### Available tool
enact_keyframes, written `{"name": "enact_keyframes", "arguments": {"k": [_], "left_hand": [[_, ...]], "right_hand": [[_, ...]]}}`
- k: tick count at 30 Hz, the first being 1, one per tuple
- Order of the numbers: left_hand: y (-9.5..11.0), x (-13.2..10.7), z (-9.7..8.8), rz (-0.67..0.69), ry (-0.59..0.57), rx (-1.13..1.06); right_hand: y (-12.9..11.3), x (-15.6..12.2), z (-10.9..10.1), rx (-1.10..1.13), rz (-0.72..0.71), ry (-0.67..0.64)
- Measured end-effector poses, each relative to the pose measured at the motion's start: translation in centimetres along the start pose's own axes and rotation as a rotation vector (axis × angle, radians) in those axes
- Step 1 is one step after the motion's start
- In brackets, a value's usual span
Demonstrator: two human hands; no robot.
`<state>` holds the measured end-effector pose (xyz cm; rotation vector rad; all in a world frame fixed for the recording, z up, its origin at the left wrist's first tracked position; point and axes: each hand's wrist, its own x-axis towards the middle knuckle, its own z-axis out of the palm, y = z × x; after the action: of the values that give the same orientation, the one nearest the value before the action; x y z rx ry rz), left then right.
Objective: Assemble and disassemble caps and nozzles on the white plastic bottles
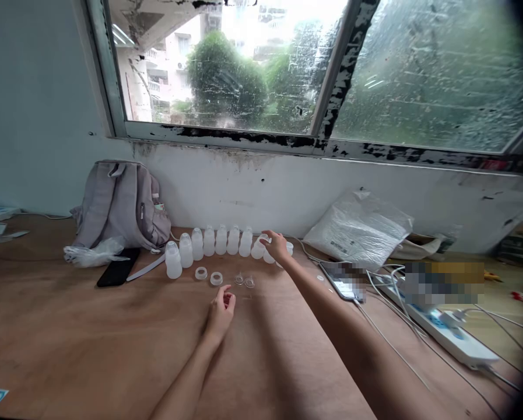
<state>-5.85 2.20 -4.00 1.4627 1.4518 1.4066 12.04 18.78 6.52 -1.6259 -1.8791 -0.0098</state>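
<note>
A curved row of frosted white baby bottles (221, 240) stands upright along the wall side of the wooden table. At the row's right end my right hand (276, 246) reaches over, thumb and fingers closed about the top of a shorter bottle (258, 249); the hand partly hides its neighbours. Nearer to me lie two white rings (216, 279) and two clear nipples (249, 283). Just below them my left hand (221, 312) hovers over or rests on the table, its fingers loosely bent and apart, with nothing visible in it.
At the left are a grey backpack (116, 204), a crumpled plastic bag (95, 252) and a black phone (118, 268). Rightward lie a large plastic package (357, 230), a charging phone (343, 281), and a power strip (453, 338) with cables. A window (226, 70) is above.
</note>
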Motion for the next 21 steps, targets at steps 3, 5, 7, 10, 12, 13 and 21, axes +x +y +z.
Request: {"name": "enact_keyframes", "arguments": {"k": [3,5,7,10,12,13,21], "left_hand": [[-0.1,0.1,0.0,-0.014,0.007,0.016],[-0.1,0.2,0.1,-0.018,0.008,0.028],[-0.1,0.2,0.1,-0.014,0.007,0.038],[-0.2,0.2,0.1,-0.008,0.01,0.041],[-0.2,0.2,0.1,-0.005,0.014,0.039],[-0.2,0.2,0.1,-0.002,0.017,0.037],[-0.4,0.4,-0.1,-0.009,0.032,0.039]], "right_hand": [[-0.4,0.9,0.5,-0.03,0.013,-0.012],[-0.6,1.4,0.6,-0.047,0.018,-0.019],[-0.7,1.8,0.7,-0.062,0.014,-0.027],[-0.7,2.1,0.8,-0.074,0.015,-0.024],[-0.7,2.1,0.8,-0.068,0.014,-0.016],[-0.6,2.1,0.7,-0.061,0.011,-0.012],[-0.7,-1.9,1.2,0.094,-0.093,0.058]]}}
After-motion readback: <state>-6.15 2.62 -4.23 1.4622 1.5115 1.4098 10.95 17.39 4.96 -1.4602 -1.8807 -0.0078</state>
